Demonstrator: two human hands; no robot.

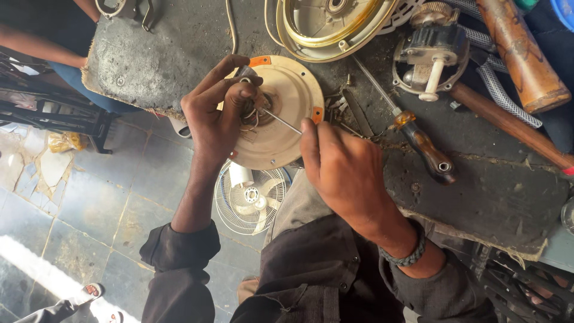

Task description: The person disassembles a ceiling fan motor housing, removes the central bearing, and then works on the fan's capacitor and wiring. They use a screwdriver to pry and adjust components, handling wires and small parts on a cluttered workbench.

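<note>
My left hand (218, 113) is pinched around the bundle of wires (251, 112) at the middle of the cream round motor cover (286, 128), which lies flat at the near edge of the tabletop (161, 60). My right hand (344, 170) grips a thin metal rod (281, 121), its tip touching the wires at the cover's hub. Just right of the cover lie loose screws and a screwdriver (412, 134) with an amber and brown handle. Beyond it a gold-rimmed round housing (332, 24) sits open side up, bare metal showing inside. A small grey motor (431, 51) stands further right, beside wooden handles (508, 122). On the floor below is a fan guard (250, 197).
</note>
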